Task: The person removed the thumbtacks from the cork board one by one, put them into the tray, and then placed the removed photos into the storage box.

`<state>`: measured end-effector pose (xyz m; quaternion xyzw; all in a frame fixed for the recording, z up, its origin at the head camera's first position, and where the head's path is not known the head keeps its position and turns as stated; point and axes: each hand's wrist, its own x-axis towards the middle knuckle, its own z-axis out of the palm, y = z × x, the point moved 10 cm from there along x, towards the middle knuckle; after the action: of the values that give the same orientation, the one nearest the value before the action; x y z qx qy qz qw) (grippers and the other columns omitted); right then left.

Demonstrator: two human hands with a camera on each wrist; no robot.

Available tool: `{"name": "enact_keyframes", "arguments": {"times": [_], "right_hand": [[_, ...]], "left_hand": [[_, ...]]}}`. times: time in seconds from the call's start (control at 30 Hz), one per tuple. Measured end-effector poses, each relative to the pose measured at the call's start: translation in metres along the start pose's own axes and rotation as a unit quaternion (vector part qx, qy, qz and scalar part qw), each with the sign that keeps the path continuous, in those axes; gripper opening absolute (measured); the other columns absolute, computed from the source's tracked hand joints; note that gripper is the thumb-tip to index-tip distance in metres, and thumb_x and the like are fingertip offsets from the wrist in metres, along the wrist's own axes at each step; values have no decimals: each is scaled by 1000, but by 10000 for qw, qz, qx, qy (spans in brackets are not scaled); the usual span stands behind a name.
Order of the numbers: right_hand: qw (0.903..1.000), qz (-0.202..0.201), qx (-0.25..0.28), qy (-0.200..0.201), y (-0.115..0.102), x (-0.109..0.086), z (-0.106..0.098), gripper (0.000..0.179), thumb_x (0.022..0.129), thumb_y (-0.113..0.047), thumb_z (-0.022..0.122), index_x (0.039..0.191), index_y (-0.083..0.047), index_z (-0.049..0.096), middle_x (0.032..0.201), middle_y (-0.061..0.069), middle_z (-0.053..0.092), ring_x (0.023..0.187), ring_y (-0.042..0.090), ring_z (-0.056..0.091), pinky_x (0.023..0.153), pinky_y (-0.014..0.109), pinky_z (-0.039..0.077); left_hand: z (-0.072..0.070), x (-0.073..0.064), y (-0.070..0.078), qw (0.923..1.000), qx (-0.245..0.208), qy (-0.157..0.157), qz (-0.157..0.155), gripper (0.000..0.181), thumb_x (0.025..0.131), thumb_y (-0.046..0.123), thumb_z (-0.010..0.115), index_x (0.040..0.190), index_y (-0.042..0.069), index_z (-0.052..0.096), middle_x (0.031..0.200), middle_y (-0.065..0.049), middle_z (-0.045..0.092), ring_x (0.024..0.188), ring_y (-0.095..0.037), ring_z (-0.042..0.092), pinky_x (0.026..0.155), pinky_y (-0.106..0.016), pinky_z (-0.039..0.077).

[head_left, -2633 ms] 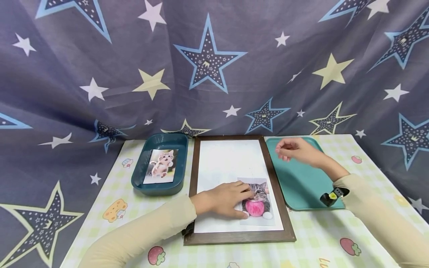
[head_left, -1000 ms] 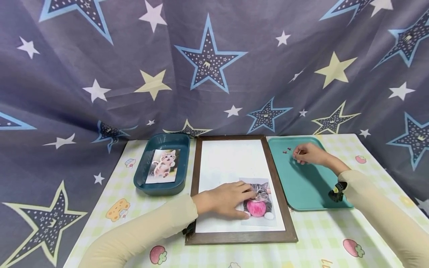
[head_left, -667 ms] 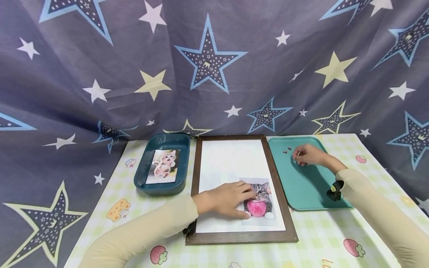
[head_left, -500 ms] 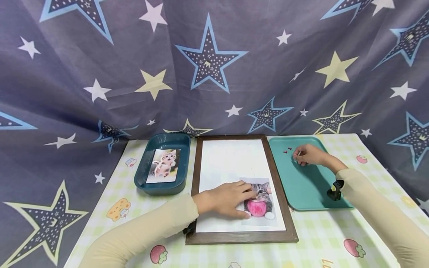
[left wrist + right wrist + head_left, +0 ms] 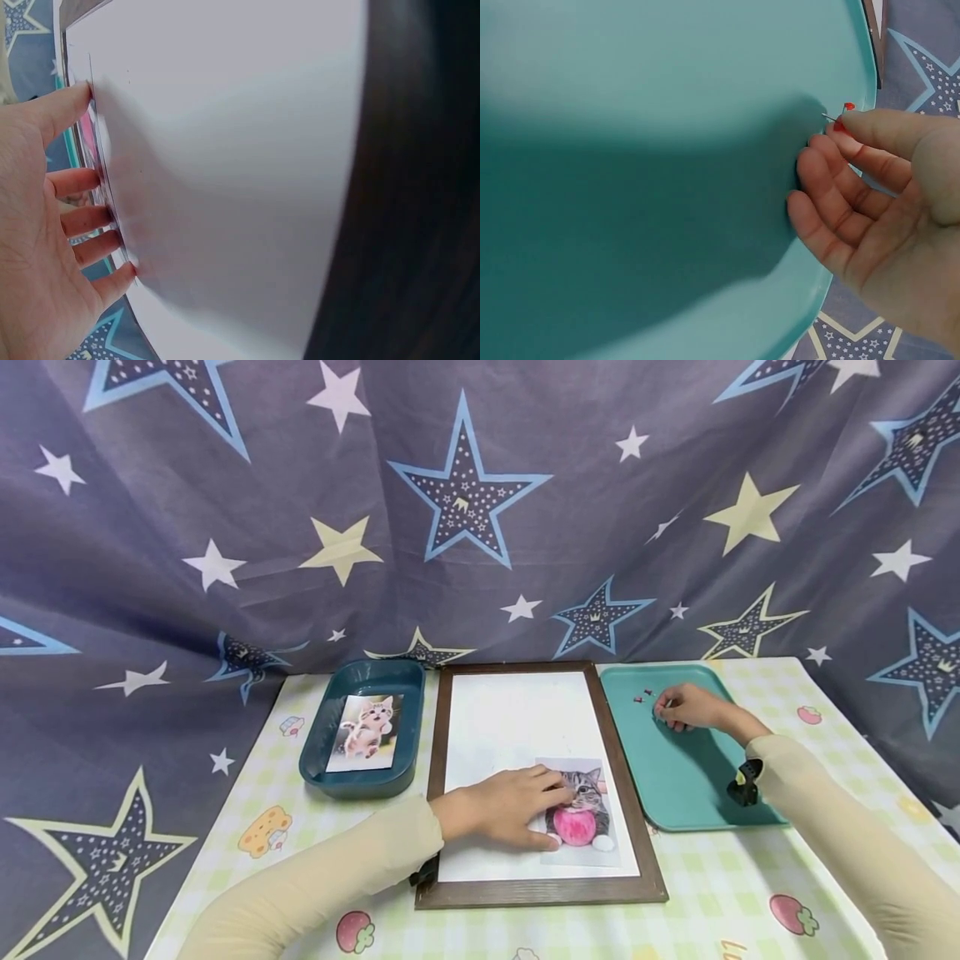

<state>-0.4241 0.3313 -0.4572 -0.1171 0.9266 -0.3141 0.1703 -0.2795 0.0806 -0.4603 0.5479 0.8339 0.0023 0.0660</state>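
Note:
In the head view my left hand [image 5: 506,808] rests on a photo [image 5: 576,853] of a grey tabby cat with a pink ball. The photo lies at the lower right of a white board [image 5: 517,714] with a brown wooden frame. Seen from the left wrist, the spread fingertips [image 5: 84,94] touch the photo's edge. Over the green tray [image 5: 690,793], my right hand [image 5: 692,706] pinches a red push pin [image 5: 839,126] between thumb and forefinger, its needle sticking out. Further red push pins [image 5: 638,699] lie on the tray just left of that hand.
A dark teal bin [image 5: 311,752] stands left of the board, holding a photo of a kitten [image 5: 366,732]. Everything sits on a checked tablecloth [image 5: 720,885]. Behind the table hangs a star-patterned curtain [image 5: 570,435].
My right hand has come down from above the tray's left edge, shifting right, and its fingertips have closed on a push pin. My left hand stays on the cat photo.

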Motion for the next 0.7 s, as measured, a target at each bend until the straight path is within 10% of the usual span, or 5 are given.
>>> {"name": "enact_keyframes", "arguments": {"times": [0.7], "right_hand": [[9991, 204, -92, -350, 2, 7, 8, 21, 105, -14, 55, 101, 6, 62, 73, 5, 58, 66, 17, 55, 60, 33, 49]], "left_hand": [[1, 0, -1, 10000, -30, 20, -28, 74, 97, 63, 56, 155, 19, 42, 151, 1, 47, 139, -16, 46, 119, -30, 38]]}}
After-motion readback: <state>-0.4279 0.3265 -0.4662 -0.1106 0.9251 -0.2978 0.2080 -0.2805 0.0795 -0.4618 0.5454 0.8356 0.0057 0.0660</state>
